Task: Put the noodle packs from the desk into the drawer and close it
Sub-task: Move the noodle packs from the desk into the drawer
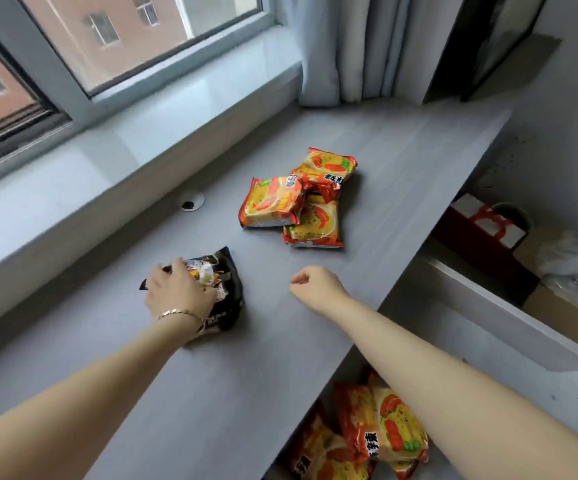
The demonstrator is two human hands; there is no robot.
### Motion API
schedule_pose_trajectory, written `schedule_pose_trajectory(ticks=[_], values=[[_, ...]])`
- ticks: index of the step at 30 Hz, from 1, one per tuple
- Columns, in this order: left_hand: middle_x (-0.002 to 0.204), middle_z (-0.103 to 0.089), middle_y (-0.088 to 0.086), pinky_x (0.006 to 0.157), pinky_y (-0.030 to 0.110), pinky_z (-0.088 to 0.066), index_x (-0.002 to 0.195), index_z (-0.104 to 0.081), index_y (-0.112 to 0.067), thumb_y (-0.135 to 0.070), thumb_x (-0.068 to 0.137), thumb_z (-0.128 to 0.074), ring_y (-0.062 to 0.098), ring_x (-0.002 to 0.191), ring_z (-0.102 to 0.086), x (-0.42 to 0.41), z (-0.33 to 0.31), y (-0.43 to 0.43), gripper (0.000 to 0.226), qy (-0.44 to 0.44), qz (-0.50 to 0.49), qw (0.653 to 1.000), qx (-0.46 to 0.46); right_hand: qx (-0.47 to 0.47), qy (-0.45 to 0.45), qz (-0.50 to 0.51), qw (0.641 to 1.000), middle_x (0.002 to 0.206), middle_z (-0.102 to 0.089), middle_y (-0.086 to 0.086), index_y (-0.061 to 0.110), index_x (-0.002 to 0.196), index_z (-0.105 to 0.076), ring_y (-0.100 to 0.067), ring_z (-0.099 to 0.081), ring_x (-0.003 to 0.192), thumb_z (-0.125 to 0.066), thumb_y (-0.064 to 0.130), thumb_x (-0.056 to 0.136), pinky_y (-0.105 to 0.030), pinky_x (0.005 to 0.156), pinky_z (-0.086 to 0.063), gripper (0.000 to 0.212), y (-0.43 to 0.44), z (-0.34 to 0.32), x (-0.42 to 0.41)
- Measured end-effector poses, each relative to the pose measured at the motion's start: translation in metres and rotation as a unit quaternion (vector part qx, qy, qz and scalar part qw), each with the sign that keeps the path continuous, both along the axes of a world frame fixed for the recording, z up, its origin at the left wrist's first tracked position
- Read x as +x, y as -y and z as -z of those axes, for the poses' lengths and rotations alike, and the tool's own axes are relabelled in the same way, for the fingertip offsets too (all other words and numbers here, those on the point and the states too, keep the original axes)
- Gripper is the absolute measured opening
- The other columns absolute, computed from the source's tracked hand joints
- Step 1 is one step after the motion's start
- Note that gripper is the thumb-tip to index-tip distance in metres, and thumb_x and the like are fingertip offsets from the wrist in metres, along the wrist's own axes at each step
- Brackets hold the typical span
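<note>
Three orange-and-yellow noodle packs [298, 202] lie overlapping in a small heap on the grey desk [246, 375], toward its far side. Nearer to me lies a black noodle pack [225, 289], and my left hand [178, 289] is on top of it with the fingers curled over its upper edge. My right hand [317, 287] hovers over the bare desk to the right of the black pack, fingers loosely curled and holding nothing. Below the desk's front edge the open drawer [488, 323] holds orange noodle packs [377, 431], partly hidden by my right forearm.
A window sill [142, 140] and a window run along the desk's far side, with a grey curtain [349, 46] at the corner. A round cable hole [192, 201] sits in the desk. Beyond the drawer on the right stand a red box [484, 230] and a cardboard box.
</note>
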State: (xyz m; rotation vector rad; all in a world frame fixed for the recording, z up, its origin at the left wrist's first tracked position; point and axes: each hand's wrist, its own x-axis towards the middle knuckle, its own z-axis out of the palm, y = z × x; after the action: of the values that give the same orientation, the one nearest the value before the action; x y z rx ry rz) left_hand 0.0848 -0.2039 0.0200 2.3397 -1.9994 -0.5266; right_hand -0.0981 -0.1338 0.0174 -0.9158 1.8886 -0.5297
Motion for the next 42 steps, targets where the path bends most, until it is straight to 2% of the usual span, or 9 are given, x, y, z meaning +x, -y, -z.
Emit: schedule_pose_trajectory(ticks=[4,7,10,12,17,22,33,39,42], values=[[0.143,-0.035,0.027,0.108,0.049,-0.035,0.136,-0.028,0.002,-0.038,0.073,-0.076,0.042,0.131,-0.037,0.03,0.006,0.024,0.089,-0.133,-0.171,0.973,0.084,0.05,0.047,-0.025,0.997,0.145,-0.047,-0.013,0.005,0.141,-0.039,-0.028,-0.049,0.129,-0.054,0.024,0.089,-0.029,0.105,-0.038,0.058,0.04,0.014,0.057],[0.143,-0.038,0.027,0.107,0.047,-0.037,0.141,-0.017,0.007,-0.032,0.069,-0.083,0.039,0.13,-0.042,0.037,0.004,0.033,0.105,-0.213,-0.219,0.946,0.106,0.033,0.08,0.002,0.996,0.13,-0.06,-0.014,0.003,0.126,-0.056,-0.029,-0.058,0.118,-0.059,0.03,0.084,-0.035,0.101,-0.046,0.05,0.054,0.02,0.082],[0.122,-0.06,0.025,0.072,0.036,-0.055,0.122,-0.049,0.009,-0.025,0.066,-0.085,0.03,0.085,-0.065,0.038,-0.003,0.035,0.075,-0.314,-0.227,0.91,0.146,0.065,0.128,0.046,0.989,0.132,-0.056,-0.007,0.003,0.131,-0.048,-0.025,-0.054,0.12,-0.066,0.047,0.076,-0.031,0.099,-0.045,0.073,0.053,0.019,0.078],[0.106,-0.069,0.02,0.071,0.035,-0.057,0.105,-0.061,0.004,-0.027,0.065,-0.085,0.028,0.076,-0.067,0.031,-0.012,0.032,0.056,-0.343,-0.181,0.902,0.189,0.069,0.183,0.074,0.978,0.132,-0.057,-0.005,0.005,0.132,-0.047,-0.021,-0.057,0.112,-0.069,0.05,0.074,-0.03,0.091,-0.05,0.077,0.046,0.013,0.065],[0.076,-0.066,0.004,0.049,0.019,-0.055,0.089,-0.058,-0.01,-0.027,0.075,-0.077,0.016,0.065,-0.063,-0.011,-0.035,0.003,0.028,-0.356,-0.01,0.909,0.217,0.009,0.231,0.149,0.961,0.109,-0.067,-0.005,0.016,0.122,-0.053,-0.018,-0.066,0.089,-0.076,0.037,0.072,-0.03,0.077,-0.054,0.059,0.001,-0.017,0.011],[0.111,-0.061,0.008,0.093,0.042,-0.052,0.13,-0.045,-0.007,-0.04,0.086,-0.063,0.027,0.102,-0.063,-0.063,-0.029,-0.046,0.057,-0.294,0.122,0.916,0.245,-0.052,0.131,0.185,0.973,0.081,-0.07,0.011,0.027,0.081,-0.063,-0.001,-0.069,0.064,-0.079,0.016,0.072,-0.01,0.053,-0.052,0.022,-0.094,-0.037,-0.065],[0.085,-0.065,0.006,0.073,0.027,-0.046,0.084,-0.064,-0.017,-0.008,0.088,-0.055,0.021,0.082,-0.061,-0.115,-0.004,-0.118,0.013,-0.244,0.182,0.935,0.181,0.168,0.027,0.255,0.952,0.098,-0.072,-0.014,0.015,0.08,-0.068,-0.026,-0.066,0.089,-0.085,0.02,0.063,-0.035,0.087,-0.052,0.025,-0.249,0.075,-0.133],[0.091,-0.066,0.007,0.074,0.027,-0.046,0.086,-0.064,-0.015,-0.008,0.09,-0.053,0.02,0.084,-0.059,-0.124,0.002,-0.13,0.014,-0.245,0.159,0.942,0.164,0.214,-0.017,0.224,0.951,0.107,-0.07,-0.015,0.0,0.106,-0.065,-0.03,-0.065,0.099,-0.075,0.032,0.075,-0.031,0.082,-0.049,0.046,-0.257,0.1,-0.141],[0.088,-0.066,0.007,0.07,0.026,-0.047,0.086,-0.064,-0.014,-0.006,0.089,-0.052,0.019,0.078,-0.059,-0.125,0.003,-0.125,0.015,-0.26,0.149,0.942,0.152,0.225,-0.067,0.181,0.955,0.1,-0.066,-0.017,0.005,0.091,-0.06,-0.034,-0.063,0.107,-0.064,0.026,0.084,-0.026,0.07,-0.041,0.022,-0.241,0.085,-0.137]])
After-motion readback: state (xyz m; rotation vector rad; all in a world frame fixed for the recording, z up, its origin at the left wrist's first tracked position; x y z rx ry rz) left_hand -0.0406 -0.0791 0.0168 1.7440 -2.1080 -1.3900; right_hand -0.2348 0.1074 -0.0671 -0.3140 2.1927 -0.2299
